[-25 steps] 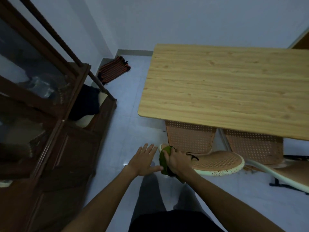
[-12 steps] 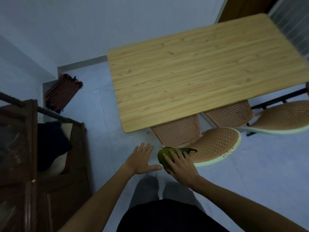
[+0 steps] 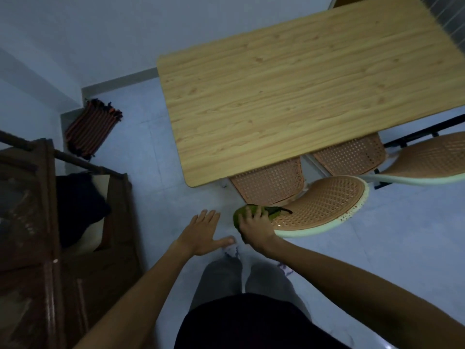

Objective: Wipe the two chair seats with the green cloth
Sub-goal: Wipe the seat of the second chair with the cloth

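A person's right hand (image 3: pixel 255 229), fingers curled around a bunched green cloth (image 3: pixel 245 214), presses it on the near edge of the closer woven chair (image 3: pixel 324 205), while the left hand (image 3: pixel 201 233) hovers spread and empty; the second chair (image 3: pixel 427 159) likely remains unwiped.

Both chair seats (image 3: pixel 271 183) largely hidden under the table (image 3: pixel 289 96)
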